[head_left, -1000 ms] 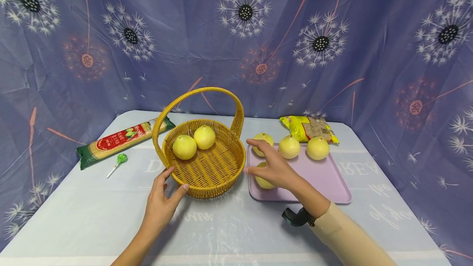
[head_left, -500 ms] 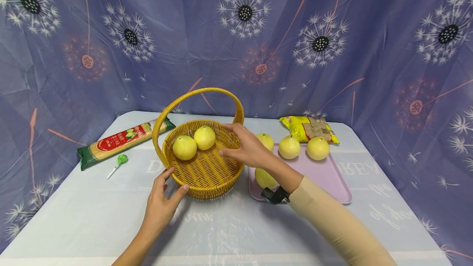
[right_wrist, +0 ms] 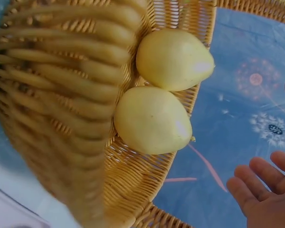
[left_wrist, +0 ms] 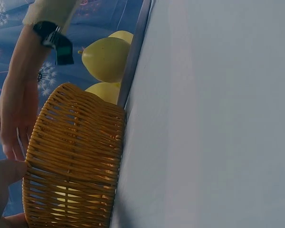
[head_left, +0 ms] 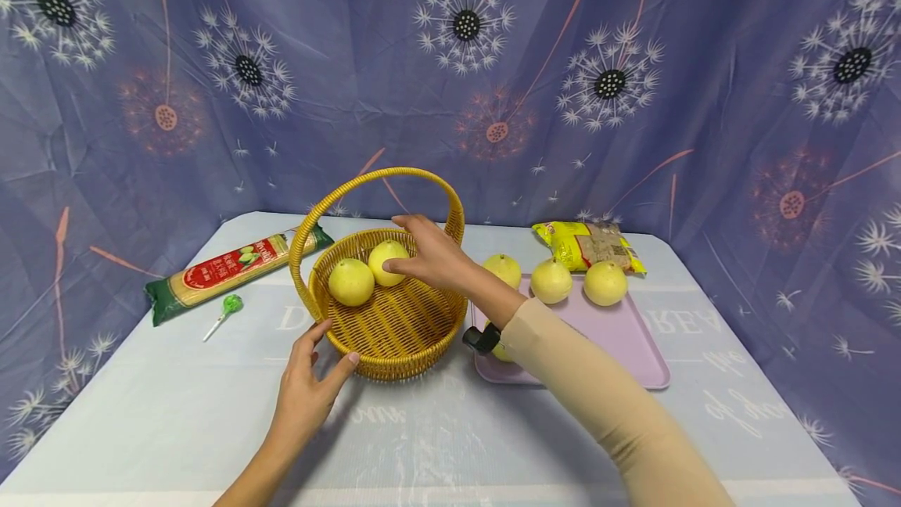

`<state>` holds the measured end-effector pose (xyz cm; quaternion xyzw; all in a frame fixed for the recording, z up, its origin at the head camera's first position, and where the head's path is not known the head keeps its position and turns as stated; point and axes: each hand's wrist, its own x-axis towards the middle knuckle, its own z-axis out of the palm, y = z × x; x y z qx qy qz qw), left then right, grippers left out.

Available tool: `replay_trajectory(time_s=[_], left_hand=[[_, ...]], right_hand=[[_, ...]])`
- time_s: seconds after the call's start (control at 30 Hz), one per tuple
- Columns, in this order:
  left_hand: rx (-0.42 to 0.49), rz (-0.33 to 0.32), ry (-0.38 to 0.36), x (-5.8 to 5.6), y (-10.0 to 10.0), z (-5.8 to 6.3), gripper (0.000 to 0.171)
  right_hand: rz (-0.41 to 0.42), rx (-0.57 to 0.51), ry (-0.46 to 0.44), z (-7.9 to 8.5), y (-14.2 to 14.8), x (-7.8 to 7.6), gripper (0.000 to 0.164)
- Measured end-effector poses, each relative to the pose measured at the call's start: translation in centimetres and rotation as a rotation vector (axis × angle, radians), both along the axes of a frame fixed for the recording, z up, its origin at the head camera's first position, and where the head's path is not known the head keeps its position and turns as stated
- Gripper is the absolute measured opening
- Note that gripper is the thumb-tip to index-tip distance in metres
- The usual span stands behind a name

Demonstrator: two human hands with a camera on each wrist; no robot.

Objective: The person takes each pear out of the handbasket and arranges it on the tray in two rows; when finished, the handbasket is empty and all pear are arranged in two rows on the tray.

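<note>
A golden wicker basket [head_left: 394,366] with a tall handle stands mid-table. Two pale yellow pears lie inside: a left pear [head_left: 351,282] and a right pear [head_left: 383,260]. My left hand [head_left: 307,390] touches the basket's front-left rim with thumb and fingers; the left wrist view shows the thumb [left_wrist: 14,171] at the rim. My right hand [head_left: 432,253] is above the basket, its thumb overlapping the right pear in the head view. In the right wrist view its fingers [right_wrist: 261,178] are spread with nothing between them, apart from the pears.
Right of the basket lies a pink tray [head_left: 612,335] with several more pears [head_left: 605,282], one partly behind the right wrist. A yellow snack bag [head_left: 591,245] is behind it. A noodle pack [head_left: 232,264] and a green lollipop [head_left: 231,303] lie at left.
My right hand has moved left from beside the tray, over the basket's right rim, to above the right pear. The left hand and basket have stayed in place.
</note>
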<state>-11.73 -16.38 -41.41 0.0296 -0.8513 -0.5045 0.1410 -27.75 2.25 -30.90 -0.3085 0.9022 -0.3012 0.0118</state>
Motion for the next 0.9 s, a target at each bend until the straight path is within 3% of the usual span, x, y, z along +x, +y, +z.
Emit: replay_trajectory(time_s=[0.43,0.7,0.9], left_hand=[[-0.005,-0.001,0.003,0.1,0.0,0.0,0.064],[0.0,-0.004,0.014,0.1,-0.1,-0.2,0.064],[0.006,-0.013,0.017,0.1,0.0,-0.1,0.065]], right_hand=[[-0.06,0.013,-0.095,-0.3,-2.6,-2.9,0.079],[-0.07,-0.096,-0.216,-1.4,-3.1,-4.5,0.08],[-0.089,-0.134,-0.254,-2.2,-3.4,-5.3,0.081]])
